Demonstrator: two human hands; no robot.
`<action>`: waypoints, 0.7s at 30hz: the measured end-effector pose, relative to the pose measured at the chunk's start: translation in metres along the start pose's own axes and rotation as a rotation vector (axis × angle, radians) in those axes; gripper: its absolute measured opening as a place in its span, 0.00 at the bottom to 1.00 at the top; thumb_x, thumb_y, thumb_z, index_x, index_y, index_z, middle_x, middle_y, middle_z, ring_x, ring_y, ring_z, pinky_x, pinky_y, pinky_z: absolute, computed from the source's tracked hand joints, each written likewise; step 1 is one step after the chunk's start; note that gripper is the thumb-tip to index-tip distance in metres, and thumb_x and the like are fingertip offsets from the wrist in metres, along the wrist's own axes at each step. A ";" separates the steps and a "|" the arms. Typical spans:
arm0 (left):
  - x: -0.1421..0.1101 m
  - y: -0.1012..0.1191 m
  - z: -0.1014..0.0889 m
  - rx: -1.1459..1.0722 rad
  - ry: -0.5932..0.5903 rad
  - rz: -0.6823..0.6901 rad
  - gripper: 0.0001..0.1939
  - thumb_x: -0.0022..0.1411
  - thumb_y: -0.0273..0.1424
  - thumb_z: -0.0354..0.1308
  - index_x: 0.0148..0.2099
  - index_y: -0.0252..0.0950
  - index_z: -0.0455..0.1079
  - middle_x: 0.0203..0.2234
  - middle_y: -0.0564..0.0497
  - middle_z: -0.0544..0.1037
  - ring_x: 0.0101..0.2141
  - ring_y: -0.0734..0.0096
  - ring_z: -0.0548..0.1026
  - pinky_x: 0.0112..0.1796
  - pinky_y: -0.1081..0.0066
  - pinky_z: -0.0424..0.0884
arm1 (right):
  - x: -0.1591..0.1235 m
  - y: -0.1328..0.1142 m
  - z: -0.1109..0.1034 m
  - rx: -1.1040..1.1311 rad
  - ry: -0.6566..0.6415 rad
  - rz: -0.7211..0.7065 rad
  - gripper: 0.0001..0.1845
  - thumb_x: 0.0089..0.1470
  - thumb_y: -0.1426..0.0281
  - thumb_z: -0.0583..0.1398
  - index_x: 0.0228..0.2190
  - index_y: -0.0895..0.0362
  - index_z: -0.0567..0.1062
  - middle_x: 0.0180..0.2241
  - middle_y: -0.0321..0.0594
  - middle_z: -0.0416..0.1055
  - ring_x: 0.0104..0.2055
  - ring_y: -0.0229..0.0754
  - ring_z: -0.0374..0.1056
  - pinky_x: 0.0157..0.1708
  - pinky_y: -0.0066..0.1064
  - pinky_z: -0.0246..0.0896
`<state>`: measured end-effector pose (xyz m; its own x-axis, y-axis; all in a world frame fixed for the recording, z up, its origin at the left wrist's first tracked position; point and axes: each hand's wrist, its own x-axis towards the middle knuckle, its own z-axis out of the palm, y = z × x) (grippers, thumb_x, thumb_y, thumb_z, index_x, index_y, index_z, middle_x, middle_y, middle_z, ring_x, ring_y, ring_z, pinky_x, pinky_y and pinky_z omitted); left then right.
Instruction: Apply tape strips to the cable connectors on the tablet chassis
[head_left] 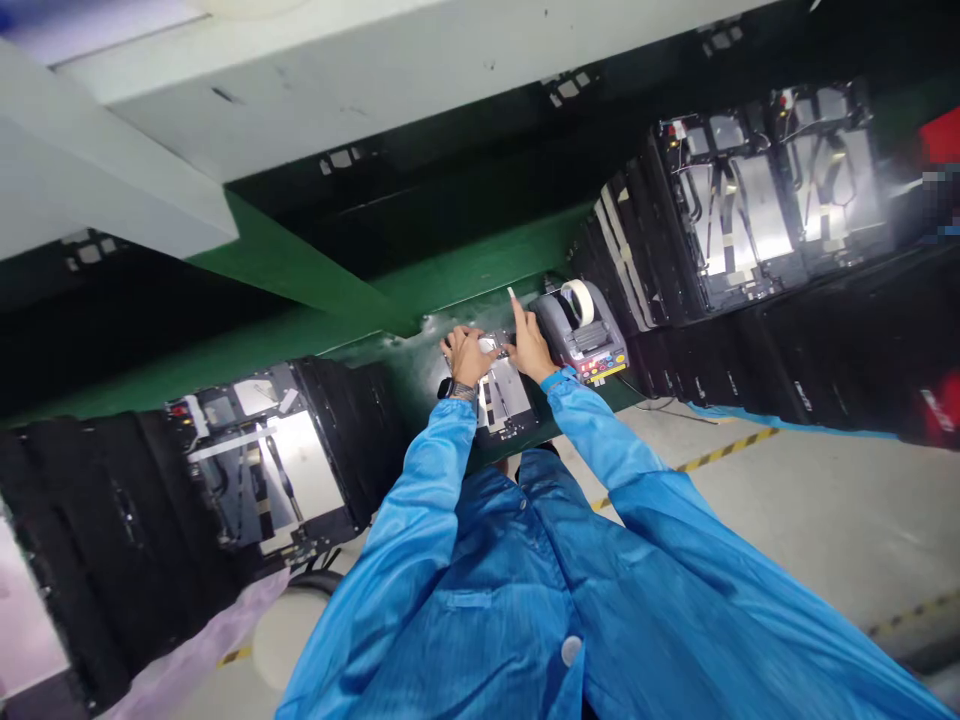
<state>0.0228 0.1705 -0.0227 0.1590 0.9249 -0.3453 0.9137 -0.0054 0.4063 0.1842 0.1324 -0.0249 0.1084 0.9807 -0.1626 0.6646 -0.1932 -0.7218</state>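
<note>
A flat device panel [504, 396], silver with dark strips and small boards, lies on the green worktop in front of me. My left hand [468, 358] rests on its upper left part, fingers spread and bent over the edge. At the upper right of the panel is my right hand [532, 350], its thumb reaching toward the left hand and its index finger stretched away from me. A small white piece [511, 293], possibly tape, shows at that fingertip. Just right of this hand stands a grey tape dispenser [589, 335] with a roll of whitish tape [577, 302] on top.
Black trays [352, 425] stand stacked at my left, similar panels [262, 465] on them. More stacked black trays [622, 245] and panels [742, 215] are at the right. A white beam [337, 100] crosses overhead. Yellow-black floor tape [727, 450] runs behind the bench.
</note>
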 end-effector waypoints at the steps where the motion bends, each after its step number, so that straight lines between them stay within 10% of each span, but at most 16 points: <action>1: 0.001 0.000 -0.001 0.011 -0.006 -0.004 0.24 0.62 0.48 0.69 0.56 0.44 0.77 0.60 0.40 0.71 0.62 0.45 0.66 0.68 0.44 0.49 | 0.001 0.000 -0.003 0.014 0.037 0.006 0.51 0.58 0.77 0.60 0.76 0.53 0.45 0.60 0.54 0.63 0.61 0.55 0.67 0.62 0.50 0.68; 7: 0.008 0.000 -0.005 0.032 -0.061 0.018 0.25 0.61 0.50 0.69 0.55 0.43 0.77 0.59 0.39 0.73 0.62 0.44 0.66 0.68 0.45 0.50 | 0.006 0.003 -0.018 0.041 -0.067 -0.037 0.43 0.55 0.82 0.56 0.71 0.57 0.56 0.36 0.38 0.73 0.39 0.45 0.72 0.48 0.38 0.71; 12: 0.011 0.001 -0.007 0.044 -0.063 0.043 0.26 0.60 0.50 0.70 0.54 0.41 0.77 0.59 0.38 0.73 0.62 0.42 0.67 0.67 0.44 0.51 | 0.018 -0.003 -0.014 -0.094 -0.337 -0.048 0.48 0.51 0.82 0.60 0.71 0.59 0.56 0.36 0.40 0.77 0.38 0.47 0.72 0.42 0.35 0.69; 21: 0.010 0.001 -0.007 0.028 -0.060 0.044 0.25 0.60 0.48 0.71 0.53 0.40 0.77 0.59 0.38 0.73 0.62 0.42 0.67 0.67 0.44 0.51 | 0.027 -0.004 -0.006 -0.165 -0.367 -0.023 0.48 0.53 0.81 0.62 0.72 0.57 0.54 0.37 0.41 0.80 0.39 0.48 0.74 0.40 0.33 0.67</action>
<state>0.0228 0.1824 -0.0202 0.2206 0.8991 -0.3781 0.9154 -0.0571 0.3984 0.1894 0.1599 -0.0225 -0.1594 0.9030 -0.3989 0.7767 -0.1348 -0.6153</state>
